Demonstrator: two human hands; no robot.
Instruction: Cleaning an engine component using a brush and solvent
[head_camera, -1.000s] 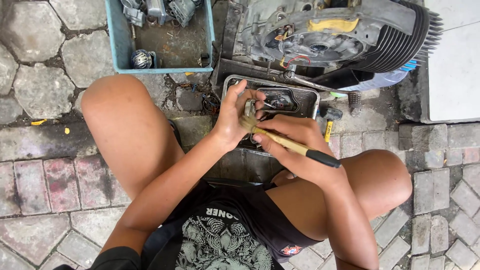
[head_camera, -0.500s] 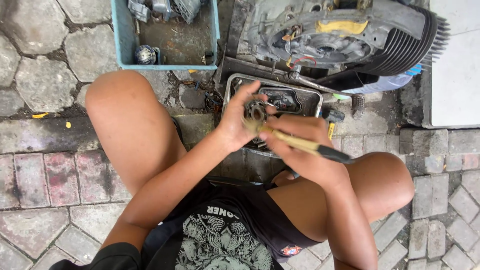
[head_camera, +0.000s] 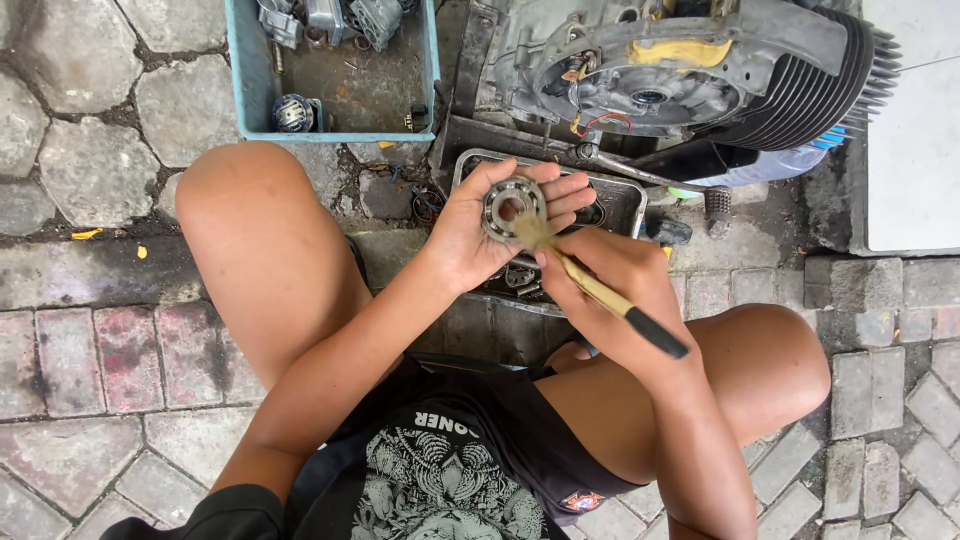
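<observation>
1. Head view, looking straight down: the person squats on grey paving stones, knees spread wide, both hands meeting in the middle
2. The left hand (head_camera: 490, 235) lies palm up, fingers loosely cupped, and a round steel bearing (head_camera: 513, 208) sits flat on the palm, its ring of balls facing the camera
3. The right hand (head_camera: 610, 275) is closed around a brush (head_camera: 600, 290) with a pale wooden handle and a black end that sticks out past the wrist
4. The bristles touch the lower right edge of the bearing, right there on the open palm
5. Directly under the hands sits a dark metal tray (head_camera: 625, 200), greasy, with small parts lying in it
6. Just beyond the tray lies an engine block (head_camera: 680, 75), side case open, cooling fins to the right, a red wire looping out near the middle
7. To the left of the engine stands a blue plastic bin (head_camera: 335, 85) holding a few metal parts at its far end and a small round piece in its near left corner
8. A white panel (head_camera: 915, 140) fills the right edge
</observation>
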